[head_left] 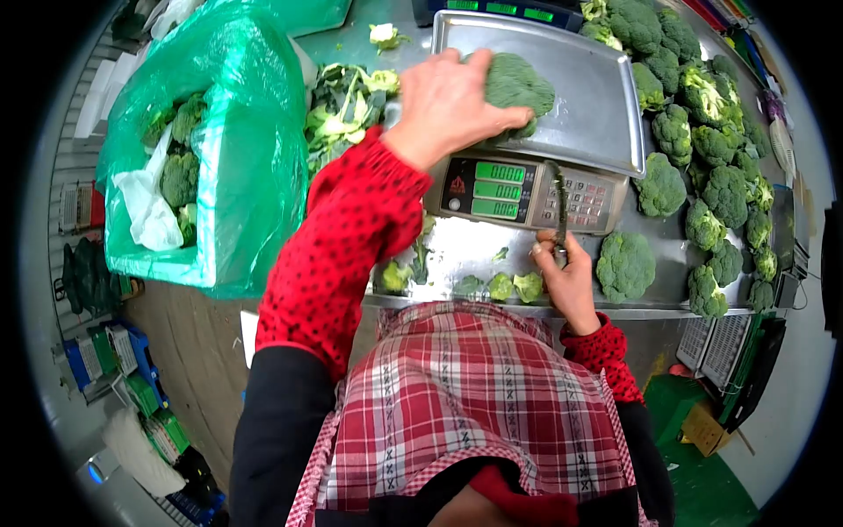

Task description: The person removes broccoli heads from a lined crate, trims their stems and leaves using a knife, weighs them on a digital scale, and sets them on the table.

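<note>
My left hand (450, 107) is closed around a broccoli head (518, 86) at the left side of the scale's metal pan (588, 105). Whether the broccoli rests on the pan or is held just above it, I cannot tell. My right hand (566, 274) grips a knife (560, 202) by its handle, with the dark, dirty blade pointing away from me across the scale's keypad. The scale's green display (498, 190) shows zeros. One broccoli head (626, 266) lies on the table just right of my right hand.
Many broccoli heads (724, 193) are piled along the right side of the table. At the left stands a box lined with a green plastic bag (255, 184), with broccoli and white wrapping inside. Trimmed leaves (338, 114) lie beside it. Small scraps (500, 286) lie near the front edge.
</note>
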### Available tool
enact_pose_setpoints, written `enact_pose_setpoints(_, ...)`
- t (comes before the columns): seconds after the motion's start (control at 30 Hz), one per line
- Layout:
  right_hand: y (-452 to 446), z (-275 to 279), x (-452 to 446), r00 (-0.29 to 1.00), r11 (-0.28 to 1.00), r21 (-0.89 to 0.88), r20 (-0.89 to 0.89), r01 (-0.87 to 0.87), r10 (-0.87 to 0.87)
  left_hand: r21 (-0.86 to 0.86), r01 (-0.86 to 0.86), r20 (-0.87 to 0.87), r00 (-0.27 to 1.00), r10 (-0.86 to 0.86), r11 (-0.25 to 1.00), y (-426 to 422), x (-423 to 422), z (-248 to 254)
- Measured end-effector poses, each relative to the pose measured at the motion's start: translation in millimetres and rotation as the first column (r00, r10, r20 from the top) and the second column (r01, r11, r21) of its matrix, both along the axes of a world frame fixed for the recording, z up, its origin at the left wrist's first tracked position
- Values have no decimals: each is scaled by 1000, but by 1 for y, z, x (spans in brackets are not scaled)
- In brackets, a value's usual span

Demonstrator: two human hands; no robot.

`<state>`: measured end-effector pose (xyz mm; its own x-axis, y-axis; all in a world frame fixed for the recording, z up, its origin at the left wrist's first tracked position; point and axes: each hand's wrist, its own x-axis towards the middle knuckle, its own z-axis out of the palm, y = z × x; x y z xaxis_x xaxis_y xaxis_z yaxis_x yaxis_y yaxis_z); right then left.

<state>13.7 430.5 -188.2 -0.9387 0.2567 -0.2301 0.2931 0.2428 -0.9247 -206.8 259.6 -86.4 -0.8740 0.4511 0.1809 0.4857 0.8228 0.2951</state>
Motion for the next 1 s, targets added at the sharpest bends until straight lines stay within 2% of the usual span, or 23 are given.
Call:
enact_pose_setpoints(0.03, 3, 1, 5, 999, 999, -7, 14, 31, -31, 121, 65, -151, 988, -46, 991, 2, 1, -20)
enact_pose_setpoints(0.07, 6, 0, 12, 996, 996, -36, 49, 77, -75, 115, 53, -129, 991, -38, 992, -6, 11, -33)
enact_pose_setpoints(0.13, 16, -5, 29, 987, 988, -13, 55, 151, -150, 446, 274, -424, 903, -69, 852, -33, 20, -46)
enact_pose_setpoints(0.2, 25, -20, 51, 973, 975, -15, 61, 224, -222, 382, 53, -129, 992, -3, 923, -79, 75, -54)
enact_pose_setpoints(0.23, 26, -23, 59, 969, 971, 6, 72, 237, -237, 244, 35, 37, 998, -45, 969, -110, 102, -83)
enact_pose_setpoints(0.27, 26, -26, 62, 965, 969, 28, 81, 246, -248, 149, 85, 186, 976, -112, 985, -126, 127, -91)
enact_pose_setpoints(0.3, 21, -27, 61, 969, 970, 18, 43, 242, -243, 32, 104, 254, 961, -109, 994, -139, 150, -96)
enact_pose_setpoints(0.33, 17, -30, 58, 973, 973, 45, 36, 227, -229, -84, 127, 319, 943, -94, 988, -149, 166, -102)
enact_pose_setpoints(0.37, 11, -26, 49, 975, 976, 1, 35, 218, -218, -78, 135, 322, 941, -103, 988, -155, 172, -111)
enact_pose_setpoints(0.43, 3, -15, 27, 985, 982, -78, 34, 172, -170, -130, 123, 168, 981, -100, 984, -166, 180, -124)
enact_pose_setpoints(0.47, 4, -9, 17, 986, 984, -66, 27, 167, -166, -115, 42, 174, 984, -21, 992, -168, 179, -122)
enact_pose_setpoints(0.57, 12, 17, -8, 980, 993, 109, -198, 53, -31, -17, -96, 295, 951, 96, 995, -188, 180, -116)
enact_pose_setpoints(0.6, 17, 19, -15, 966, 983, 164, -255, 85, -41, 146, -189, 356, 926, 126, 971, -189, 180, -111)
enact_pose_setpoints(0.67, 25, 28, -32, 945, 966, 237, -326, 104, -22, 348, -323, 520, 848, 105, 880, -155, 175, -86)
enact_pose_setpoints(0.7, 23, 35, -45, 944, 963, 246, -329, 109, -23, 474, -251, 485, 874, -12, 844, -127, 172, -80)
enact_pose_setpoints(0.73, 19, 41, -61, 940, 960, 252, -341, 121, -29, 595, -209, 506, 848, -159, 776, -101, 171, -97)
enact_pose_setpoints(0.77, 15, 46, -80, 911, 941, 318, -412, 115, 28, 642, -212, 580, 763, -286, 737, -73, 170, -103)
enact_pose_setpoints(0.8, 11, 50, -99, 873, 914, 387, -480, 122, 86, 628, -207, 663, 648, -376, 750, -48, 169, -102)
enact_pose_setpoints(0.83, 8, 56, -120, 829, 852, 501, -534, 151, 167, 599, -113, 642, 659, -392, 792, -35, 171, -97)
enact_pose_setpoints(0.87, 4, 62, -137, 783, 773, 605, -569, 191, 251, 593, 48, 545, 711, -444, 804, -31, 169, -92)
enact_pose_setpoints(0.93, -9, 73, -161, 892, 690, 714, -381, 118, 242, 529, 242, 221, 886, -408, 813, -38, 161, -102)
enact_pose_setpoints(0.97, -10, 73, -170, 917, 654, 755, -286, 36, 279, 381, 293, 89, 932, -350, 877, -46, 154, -109)
enact_pose_setpoints(1.0, -11, 78, -176, 960, 694, 716, -135, -76, 243, 256, 303, 55, 944, -327, 918, -54, 148, -113)
